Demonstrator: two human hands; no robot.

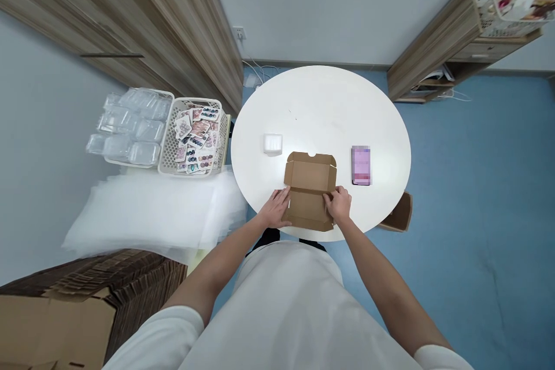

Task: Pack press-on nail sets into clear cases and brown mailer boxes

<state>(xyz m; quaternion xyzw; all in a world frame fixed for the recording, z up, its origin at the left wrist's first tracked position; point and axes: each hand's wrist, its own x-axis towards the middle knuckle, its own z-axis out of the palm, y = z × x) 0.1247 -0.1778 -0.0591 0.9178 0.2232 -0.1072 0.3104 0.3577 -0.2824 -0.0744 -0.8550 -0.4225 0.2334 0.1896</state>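
Note:
A brown cardboard mailer box lies unfolded near the front edge of the white round table, its lid panel spread away from me and its side flaps partly raised. My left hand grips the box's left side, fingers at the fold and thumb lower down. On the opposite side, my right hand is closed on the right flap near the fold, with the thumb inside. A small white padded-looking packet sits beyond my left hand. Right of the box lies a phone with a pinkish screen.
Left of the table, one basket holds patterned cards; another has clear plastic cases. Translucent sheets are piled nearer me, above stacked flat cardboard. An open carton stands on the floor at right. Wooden cabinets line the back.

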